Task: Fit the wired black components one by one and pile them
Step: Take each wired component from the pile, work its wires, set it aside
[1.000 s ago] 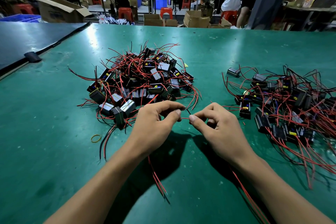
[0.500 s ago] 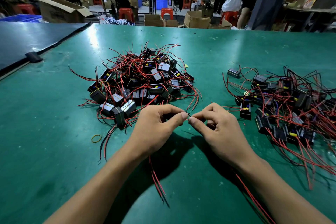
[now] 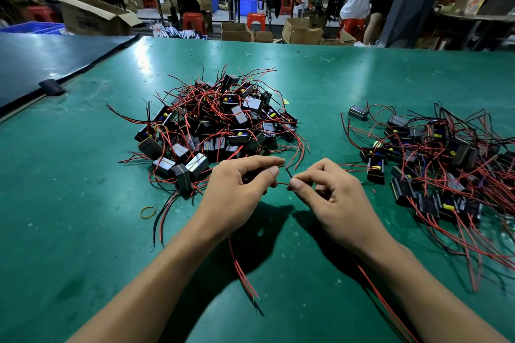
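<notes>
A wire-fitting step is judged to be in hand. The left hand is curled, with thumb and forefinger pinched on a short dark wire end that sticks out just past their tips. The right hand is curled in the same way, its thumb and forefinger closed on a thin red wire that bridges the small gap between the two sets of fingers. The other fingers of both hands are folded under, and it cannot be told whether a black body is enclosed in either palm. Red leads are seen trailing from beneath the left palm toward the wearer, and another lead from beneath the right wrist.

Just beyond the left fingers, a dense pile of wired black components is heaped on the green counter. Out to the right of the right fingers, and apart from them, a looser spread of similar parts is laid. Which group is finished cannot be settled from this view. A yellow rubber band lies to the left of the left fingers, nearer the wearer.

For the next move, the two pinched ends would need to be brought tip to tip and seated or twisted together under a fine, steady pinch. The leads look thin and springy, so slipping is the likely risk. The piece would then be set on one of the piles.
</notes>
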`<state>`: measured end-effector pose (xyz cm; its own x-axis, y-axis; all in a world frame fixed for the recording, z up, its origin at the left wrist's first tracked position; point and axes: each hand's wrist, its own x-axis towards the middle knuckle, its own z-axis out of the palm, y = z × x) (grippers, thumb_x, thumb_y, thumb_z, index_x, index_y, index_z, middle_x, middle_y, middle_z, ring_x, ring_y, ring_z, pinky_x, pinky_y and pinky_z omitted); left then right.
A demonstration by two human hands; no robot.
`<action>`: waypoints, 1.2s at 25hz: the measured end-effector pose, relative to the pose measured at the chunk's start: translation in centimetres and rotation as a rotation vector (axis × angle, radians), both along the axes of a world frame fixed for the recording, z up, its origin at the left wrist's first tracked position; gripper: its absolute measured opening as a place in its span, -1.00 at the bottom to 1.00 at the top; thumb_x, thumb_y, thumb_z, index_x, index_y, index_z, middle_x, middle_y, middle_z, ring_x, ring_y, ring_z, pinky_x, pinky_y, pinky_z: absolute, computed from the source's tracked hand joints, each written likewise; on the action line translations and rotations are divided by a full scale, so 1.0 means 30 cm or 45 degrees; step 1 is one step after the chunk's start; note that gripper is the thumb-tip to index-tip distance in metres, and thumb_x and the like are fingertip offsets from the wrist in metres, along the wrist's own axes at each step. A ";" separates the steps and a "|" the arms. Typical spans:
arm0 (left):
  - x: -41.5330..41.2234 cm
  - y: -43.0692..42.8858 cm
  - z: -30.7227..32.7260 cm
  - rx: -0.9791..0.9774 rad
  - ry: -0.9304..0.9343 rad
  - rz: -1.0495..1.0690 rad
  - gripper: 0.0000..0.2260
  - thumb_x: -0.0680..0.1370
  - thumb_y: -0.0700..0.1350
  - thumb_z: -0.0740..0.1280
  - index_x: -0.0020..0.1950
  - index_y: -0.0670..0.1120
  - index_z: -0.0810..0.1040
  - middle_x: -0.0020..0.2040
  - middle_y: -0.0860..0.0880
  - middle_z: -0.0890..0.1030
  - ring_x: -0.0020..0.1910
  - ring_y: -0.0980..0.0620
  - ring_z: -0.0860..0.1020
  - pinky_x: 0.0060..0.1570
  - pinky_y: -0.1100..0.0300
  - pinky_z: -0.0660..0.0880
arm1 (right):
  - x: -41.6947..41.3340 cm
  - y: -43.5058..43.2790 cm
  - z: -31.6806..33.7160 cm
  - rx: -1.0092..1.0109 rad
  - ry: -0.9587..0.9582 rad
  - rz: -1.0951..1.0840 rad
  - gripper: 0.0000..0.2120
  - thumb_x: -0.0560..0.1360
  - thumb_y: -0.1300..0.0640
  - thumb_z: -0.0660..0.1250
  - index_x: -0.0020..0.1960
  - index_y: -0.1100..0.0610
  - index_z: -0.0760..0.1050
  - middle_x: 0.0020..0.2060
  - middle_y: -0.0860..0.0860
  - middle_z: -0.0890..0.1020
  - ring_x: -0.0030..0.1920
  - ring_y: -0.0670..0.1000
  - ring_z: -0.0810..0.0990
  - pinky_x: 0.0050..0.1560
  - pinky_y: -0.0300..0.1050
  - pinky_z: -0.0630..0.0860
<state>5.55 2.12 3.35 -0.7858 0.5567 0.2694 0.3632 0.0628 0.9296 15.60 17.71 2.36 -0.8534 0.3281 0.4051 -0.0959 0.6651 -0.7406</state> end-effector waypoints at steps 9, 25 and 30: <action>0.010 0.016 0.006 0.012 -0.050 -0.007 -0.91 0.52 -0.18 0.42 -0.05 -0.02 0.71 -0.22 0.00 0.71 -0.31 0.14 0.52 -0.25 0.23 0.46 | 0.000 -0.005 -0.001 -0.024 -0.007 0.031 -0.92 0.52 0.11 0.45 -0.14 -0.03 0.66 -0.22 -0.07 0.50 -0.37 -0.21 0.47 -0.34 -0.39 0.28; 0.028 0.012 0.011 -0.100 0.340 0.056 -0.93 0.49 -0.19 0.47 -0.04 -0.11 0.72 -0.20 0.05 0.71 -0.23 0.13 0.65 -0.14 0.14 0.57 | -0.017 -0.015 0.028 0.078 0.150 -0.085 -0.79 0.43 -0.10 0.51 0.00 -0.04 0.67 -0.14 -0.16 0.63 -0.24 -0.07 0.56 -0.21 -0.44 0.35; 0.024 0.009 0.012 -0.123 0.283 0.018 -0.91 0.49 -0.19 0.48 -0.03 -0.13 0.72 -0.20 0.03 0.72 -0.21 0.09 0.66 -0.12 0.12 0.58 | -0.017 -0.017 0.041 0.093 0.156 -0.003 -0.95 0.47 0.16 0.51 -0.07 0.07 0.69 -0.15 -0.11 0.67 -0.22 -0.06 0.60 -0.13 -0.32 0.47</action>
